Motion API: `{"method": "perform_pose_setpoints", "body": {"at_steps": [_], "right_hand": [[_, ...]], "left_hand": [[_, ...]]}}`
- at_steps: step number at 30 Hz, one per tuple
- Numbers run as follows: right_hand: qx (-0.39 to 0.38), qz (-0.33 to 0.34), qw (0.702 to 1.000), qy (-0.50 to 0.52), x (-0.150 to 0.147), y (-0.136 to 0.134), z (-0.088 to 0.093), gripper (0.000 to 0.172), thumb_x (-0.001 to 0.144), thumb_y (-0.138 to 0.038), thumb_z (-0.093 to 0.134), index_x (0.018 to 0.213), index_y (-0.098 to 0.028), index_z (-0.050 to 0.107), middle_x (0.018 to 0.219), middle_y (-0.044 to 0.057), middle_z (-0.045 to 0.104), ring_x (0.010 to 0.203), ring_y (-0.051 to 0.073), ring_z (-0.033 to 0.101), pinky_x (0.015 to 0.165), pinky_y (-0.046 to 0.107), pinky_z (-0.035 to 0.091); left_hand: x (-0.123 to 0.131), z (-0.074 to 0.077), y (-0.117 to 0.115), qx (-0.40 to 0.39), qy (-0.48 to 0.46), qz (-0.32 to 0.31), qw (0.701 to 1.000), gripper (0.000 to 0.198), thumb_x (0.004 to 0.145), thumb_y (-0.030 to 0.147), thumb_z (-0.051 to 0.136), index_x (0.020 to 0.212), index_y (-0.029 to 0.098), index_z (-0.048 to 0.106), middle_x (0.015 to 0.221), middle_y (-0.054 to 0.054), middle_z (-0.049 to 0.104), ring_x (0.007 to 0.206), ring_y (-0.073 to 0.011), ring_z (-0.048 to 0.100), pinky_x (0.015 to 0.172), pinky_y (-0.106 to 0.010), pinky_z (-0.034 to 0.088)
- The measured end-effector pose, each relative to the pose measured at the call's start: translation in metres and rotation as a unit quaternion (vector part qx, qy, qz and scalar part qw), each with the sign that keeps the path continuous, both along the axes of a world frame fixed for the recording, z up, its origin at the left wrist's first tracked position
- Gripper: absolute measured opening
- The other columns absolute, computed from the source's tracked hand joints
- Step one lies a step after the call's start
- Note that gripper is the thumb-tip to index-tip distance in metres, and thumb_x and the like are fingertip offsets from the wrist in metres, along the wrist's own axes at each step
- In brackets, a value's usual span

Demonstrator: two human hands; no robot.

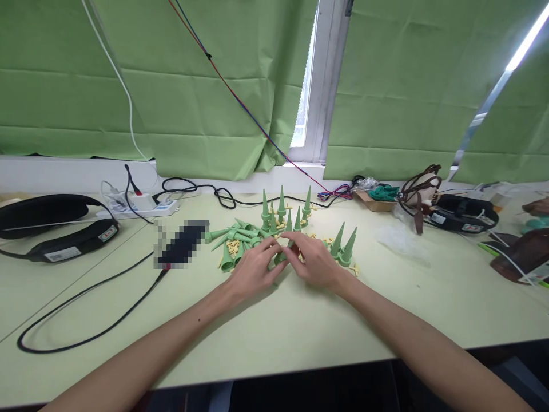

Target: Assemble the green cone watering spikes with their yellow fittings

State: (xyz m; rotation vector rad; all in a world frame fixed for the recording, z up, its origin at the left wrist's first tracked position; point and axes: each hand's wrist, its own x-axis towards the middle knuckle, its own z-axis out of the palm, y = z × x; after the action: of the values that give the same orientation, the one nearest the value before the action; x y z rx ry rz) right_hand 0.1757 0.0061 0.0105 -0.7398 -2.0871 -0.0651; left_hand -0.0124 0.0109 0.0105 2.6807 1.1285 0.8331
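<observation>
Both my hands meet at the middle of the pale green table (300, 320), over a pile of green cone-shaped spikes. My left hand (254, 269) and my right hand (315, 262) pinch together on one green spike (279, 257) lying between their fingertips. Several spikes (234, 236) lie on their sides just left of my hands. Others stand upright behind them (281, 209), and two stand at the right (343, 245). Small yellow pieces (233, 248) are scattered among the spikes.
A black device with a blurred patch (182, 243) and its black cable (86, 337) lie to the left. A white power strip (141, 206) and a black band (51, 226) are further left. At the right lie another black band (465, 213), clear plastic (398, 237) and brown items (525, 254). Green curtains hang behind.
</observation>
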Motion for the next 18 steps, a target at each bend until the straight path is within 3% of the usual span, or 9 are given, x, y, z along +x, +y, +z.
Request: {"method": "perform_pose_setpoints", "body": {"at_steps": [4,12,18], "right_hand": [[-0.012,0.009,1.0,0.0,-0.0049,-0.0018,-0.0042,0.025,0.099,-0.023,0.045,0.124,-0.018,0.047,0.092,0.007,0.068,0.071,0.015,0.064,0.063,0.028,0.049],[-0.085,0.022,0.995,0.039,-0.0063,-0.0037,-0.0052,0.03,0.099,-0.027,0.046,0.129,-0.021,0.043,0.086,0.003,0.064,0.067,0.014,0.06,0.062,0.027,0.049],[-0.121,0.029,0.988,0.093,-0.0077,-0.002,-0.0074,0.032,0.098,-0.027,0.048,0.13,-0.023,0.041,0.085,0.001,0.061,0.068,0.014,0.058,0.064,0.027,0.049]], "left_hand": [[-0.0001,-0.0027,0.001,0.004,0.002,-0.009,1.0,0.013,0.09,0.02,0.048,0.08,0.018,0.056,0.097,-0.004,0.059,0.067,-0.0137,0.054,0.057,-0.028,0.039],[0.0003,0.0012,0.0005,0.008,-0.006,0.016,1.0,0.014,0.092,0.021,0.046,0.08,0.018,0.053,0.09,-0.005,0.056,0.071,-0.016,0.053,0.059,-0.029,0.038],[0.0006,0.0005,0.0005,0.015,-0.036,0.045,0.998,0.021,0.095,0.029,0.047,0.077,0.019,0.043,0.082,-0.002,0.051,0.062,-0.0135,0.043,0.057,-0.028,0.034]]}}
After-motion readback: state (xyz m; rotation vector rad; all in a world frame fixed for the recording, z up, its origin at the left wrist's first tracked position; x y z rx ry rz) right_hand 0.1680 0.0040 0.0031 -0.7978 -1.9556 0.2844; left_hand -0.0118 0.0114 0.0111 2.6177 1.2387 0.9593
